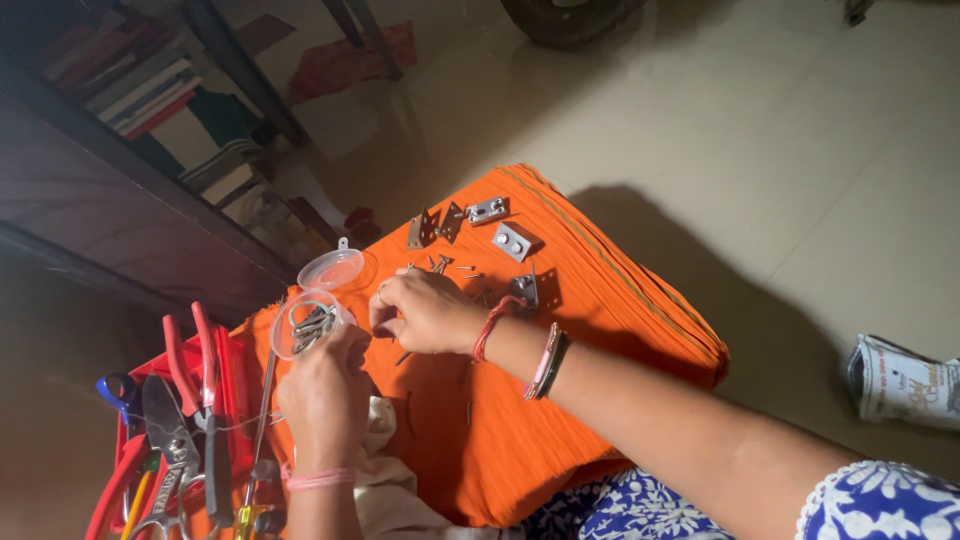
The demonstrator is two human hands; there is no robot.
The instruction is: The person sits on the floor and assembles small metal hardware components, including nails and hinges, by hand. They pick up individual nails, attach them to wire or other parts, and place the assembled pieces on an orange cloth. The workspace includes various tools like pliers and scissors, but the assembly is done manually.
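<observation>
My left hand holds a small clear plastic container with several screws or nails inside, tilted over the left edge of an orange folded cloth. My right hand rests closed on the cloth beside the container, its fingers pinched together; whether it holds a screw I cannot tell. Loose screws lie just beyond my right hand. Several small metal hinges are spread at the cloth's far end. The container's clear lid lies at the cloth's corner.
A red tool tray at lower left holds red-handled pliers, snips and screwdrivers. A dark shelf with books stands at upper left. A crumpled newspaper lies on the tiled floor at right. White cloth sits under my left wrist.
</observation>
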